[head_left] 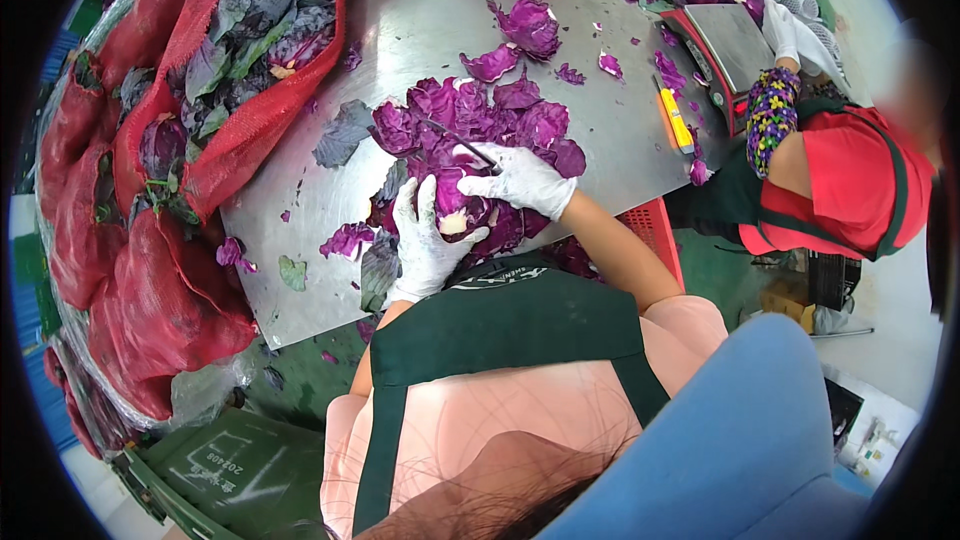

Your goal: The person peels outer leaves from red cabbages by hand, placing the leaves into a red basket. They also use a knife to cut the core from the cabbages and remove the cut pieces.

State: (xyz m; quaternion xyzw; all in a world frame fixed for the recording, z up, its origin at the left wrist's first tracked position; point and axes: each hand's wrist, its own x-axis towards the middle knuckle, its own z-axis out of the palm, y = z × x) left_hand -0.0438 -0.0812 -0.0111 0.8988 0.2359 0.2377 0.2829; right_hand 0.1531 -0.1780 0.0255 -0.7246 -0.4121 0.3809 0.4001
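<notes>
A red cabbage (470,210) with a pale cut stem end rests near the table's front edge, close to my apron. My left hand (428,245), in a white glove, grips it from the left with fingers and thumb spread around it. Above its right side, my white-gloved right hand (525,180) closes on a knife (452,136), whose thin dark blade points away to the upper left. The knife's handle is mostly hidden in the glove. Purple loose leaves (500,115) are heaped just beyond both hands. A darker outer leaf (380,270) lies beside my left wrist.
Red mesh sacks (170,300) of cabbages crowd the metal table (330,210) on the left. At right lie a yellow-handled cutter (675,120) and a scale (735,45), where a co-worker stands. A red crate (655,235) sits below the edge; a green bin (230,470) stands lower left.
</notes>
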